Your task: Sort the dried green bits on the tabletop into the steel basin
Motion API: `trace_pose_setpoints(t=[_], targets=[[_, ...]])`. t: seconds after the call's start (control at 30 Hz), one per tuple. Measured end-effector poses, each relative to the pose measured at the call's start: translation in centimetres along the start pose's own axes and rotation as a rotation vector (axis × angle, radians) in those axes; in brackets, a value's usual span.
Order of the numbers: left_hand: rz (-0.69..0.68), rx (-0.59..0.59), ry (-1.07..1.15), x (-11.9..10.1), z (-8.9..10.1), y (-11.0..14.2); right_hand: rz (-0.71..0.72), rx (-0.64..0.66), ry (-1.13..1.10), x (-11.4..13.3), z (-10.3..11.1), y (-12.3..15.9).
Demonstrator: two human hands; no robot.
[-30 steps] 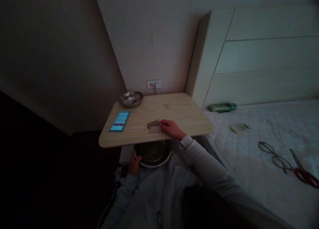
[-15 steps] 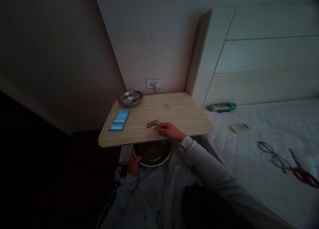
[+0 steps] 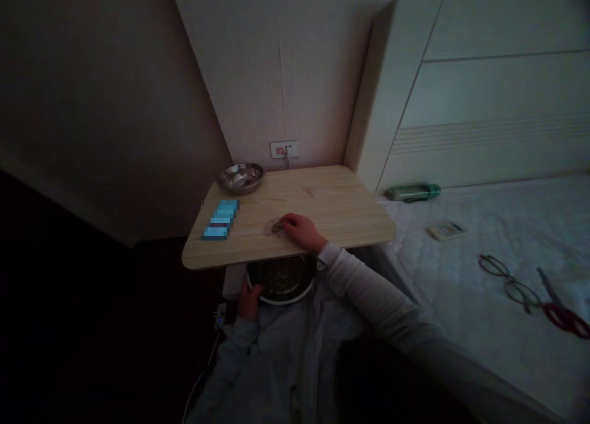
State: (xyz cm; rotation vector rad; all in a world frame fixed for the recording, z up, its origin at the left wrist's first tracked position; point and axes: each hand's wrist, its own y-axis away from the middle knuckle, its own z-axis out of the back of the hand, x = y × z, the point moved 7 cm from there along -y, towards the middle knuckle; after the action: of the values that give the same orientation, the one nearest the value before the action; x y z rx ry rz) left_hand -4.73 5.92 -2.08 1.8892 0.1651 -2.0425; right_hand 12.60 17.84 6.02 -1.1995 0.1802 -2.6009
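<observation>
My right hand (image 3: 302,230) is closed on a thin, clear, rounded piece of plastic (image 3: 270,227) low over the table (image 3: 354,212). Under and beside that piece lie small dark bits (image 3: 277,228), partly covered, their kind too small to tell. Below the table's front edge, my left hand (image 3: 250,301) grips the left side of a bowl (image 3: 286,302) with a pale rim, thumb over the edge. Dark, loose bits (image 3: 281,278) fill the bowl, whose far side is hidden by the tabletop.
On the table's left stand a steel bowl (image 3: 240,179) and a phone (image 3: 221,220) with a lit, blurred screen. A wall socket (image 3: 284,149) holds a plug. Across the bed lie a green bottle (image 3: 412,193), a pale handheld device (image 3: 447,230), glasses (image 3: 509,282) and red-handled scissors (image 3: 566,319).
My right hand has moved forward and left with the clear piece, which now reaches over the pile of bits. My left hand keeps its hold on the bowl.
</observation>
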Motion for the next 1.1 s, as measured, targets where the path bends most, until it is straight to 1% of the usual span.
trace_pose_setpoints(t=[0.23,0.47,0.7,0.8,0.93,1.03,1.1], targets=[[-0.003,-0.003,-0.008,0.2,0.2,-0.1,0.040,0.043,-0.019,0.1,-0.3,0.2],[0.062,-0.013,0.015,0.4,0.1,0.0,0.089,0.116,-0.088,0.9,-0.4,0.6],[0.037,-0.022,0.011,0.3,0.2,-0.2,0.152,0.191,-0.145,1.3,-0.9,0.9],[0.043,-0.007,0.003,0.3,0.1,-0.2,0.161,0.205,-0.146,1.4,-1.0,1.0],[0.013,-0.002,0.018,0.0,0.1,-0.1,0.165,0.231,-0.157,1.8,-1.0,1.4],[0.016,-0.002,0.033,-0.2,0.1,0.1,0.190,0.279,-0.210,2.2,-1.0,2.0],[0.038,-0.007,0.031,-0.2,0.1,0.1,0.168,0.288,-0.264,1.9,-0.7,2.2]])
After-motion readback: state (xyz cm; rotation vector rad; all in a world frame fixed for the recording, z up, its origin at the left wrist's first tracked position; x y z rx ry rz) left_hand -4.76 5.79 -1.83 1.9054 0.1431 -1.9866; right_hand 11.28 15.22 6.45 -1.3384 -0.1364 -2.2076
